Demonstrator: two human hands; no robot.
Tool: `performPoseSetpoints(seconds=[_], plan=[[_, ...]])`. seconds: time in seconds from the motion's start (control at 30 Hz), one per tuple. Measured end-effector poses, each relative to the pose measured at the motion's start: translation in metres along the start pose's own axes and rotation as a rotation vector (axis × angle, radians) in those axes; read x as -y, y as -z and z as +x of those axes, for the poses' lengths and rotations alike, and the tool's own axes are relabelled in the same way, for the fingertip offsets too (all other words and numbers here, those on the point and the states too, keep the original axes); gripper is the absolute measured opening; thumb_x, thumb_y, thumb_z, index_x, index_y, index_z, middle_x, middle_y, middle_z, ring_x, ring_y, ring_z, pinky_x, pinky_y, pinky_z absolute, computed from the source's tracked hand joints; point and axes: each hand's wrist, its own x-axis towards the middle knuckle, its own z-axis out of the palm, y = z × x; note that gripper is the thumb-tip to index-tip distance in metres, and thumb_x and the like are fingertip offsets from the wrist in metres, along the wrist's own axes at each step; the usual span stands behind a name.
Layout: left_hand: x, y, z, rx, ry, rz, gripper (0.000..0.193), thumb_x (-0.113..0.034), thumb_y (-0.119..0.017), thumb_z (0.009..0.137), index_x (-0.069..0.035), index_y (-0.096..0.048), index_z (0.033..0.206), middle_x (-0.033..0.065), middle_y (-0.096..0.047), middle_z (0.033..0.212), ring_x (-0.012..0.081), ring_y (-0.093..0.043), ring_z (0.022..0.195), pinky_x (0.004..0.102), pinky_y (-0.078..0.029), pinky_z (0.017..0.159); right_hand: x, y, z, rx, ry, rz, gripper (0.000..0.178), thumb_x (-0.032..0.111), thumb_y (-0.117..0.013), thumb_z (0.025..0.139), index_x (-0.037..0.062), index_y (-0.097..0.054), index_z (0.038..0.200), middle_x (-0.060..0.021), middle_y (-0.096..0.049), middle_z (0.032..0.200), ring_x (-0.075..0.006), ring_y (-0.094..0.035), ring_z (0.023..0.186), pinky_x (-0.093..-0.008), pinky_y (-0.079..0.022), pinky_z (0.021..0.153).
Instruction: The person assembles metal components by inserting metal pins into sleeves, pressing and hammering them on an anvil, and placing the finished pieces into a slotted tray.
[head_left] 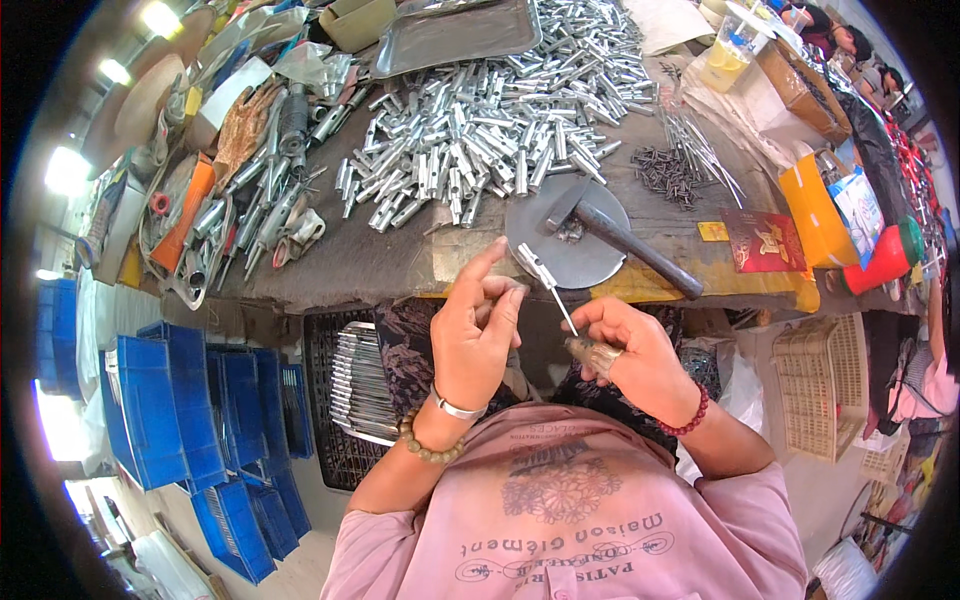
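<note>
My right hand (628, 348) is closed on a thin metal rod (564, 312), whose far end carries a slotted silver metal tube (536, 265). A brownish wrap covers one of the right fingers. To its left, my left hand (476, 335) is raised with thumb and fingertips pinched together; whatever lies between them is too small to make out. Just beyond both hands, a round grey metal plate (532, 218) rests on the bench's near edge. Across the plate lies a hammer (632, 246), its handle pointing toward me on the right.
A large heap of silver tubes (470, 140) covers the bench, with a metal tray (460, 45) behind it. Small dark pins (665, 178) and thin rods (705, 150) lie right. Tools (270, 200) crowd the left. Blue bins (160, 410) and a black crate (325, 440) stand below.
</note>
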Motion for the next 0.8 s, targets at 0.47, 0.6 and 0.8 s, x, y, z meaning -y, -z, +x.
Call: performPoseSetpoints(seconds=[0.47,0.6,0.8], plan=[[0.007,-0.003,-0.015,-0.039,0.200,-0.455,0.071,0.001,-0.074,0.095,-0.008,-0.039,0.156,0.0013,-0.065,0.093,0.0041,-0.054,0.063,0.0194,-0.042,0.054,-0.023,-0.032,-0.006,0.080,0.038,0.064,0.033,-0.003,-0.065,0.099,0.0023,-0.061,0.131,-0.0018,-0.069,0.095,-0.0080,-0.065,0.083,-0.0248,-0.052,0.073],[0.029,0.027,-0.031,-0.235,0.077,-0.397,0.064,0.001,-0.074,0.095,-0.008,-0.042,0.151,0.0008,-0.066,0.094,0.0039,-0.055,0.071,0.0201,-0.043,0.056,-0.019,-0.017,0.001,-0.059,0.303,-0.213,0.042,0.000,-0.066,0.099,0.0003,-0.061,0.141,-0.0035,-0.072,0.106,-0.0102,-0.066,0.087,-0.0240,-0.053,0.078],[0.085,0.128,-0.082,-0.660,0.323,-0.008,0.054,-0.002,-0.073,0.093,-0.004,-0.049,0.142,0.0078,-0.073,0.093,0.0124,-0.065,0.079,0.0281,-0.053,0.070,-0.004,0.010,0.028,-0.278,0.381,-0.186,0.034,0.008,-0.060,0.106,0.0026,-0.064,0.140,-0.0034,-0.071,0.095,-0.0076,-0.065,0.083,-0.0203,-0.050,0.064]])
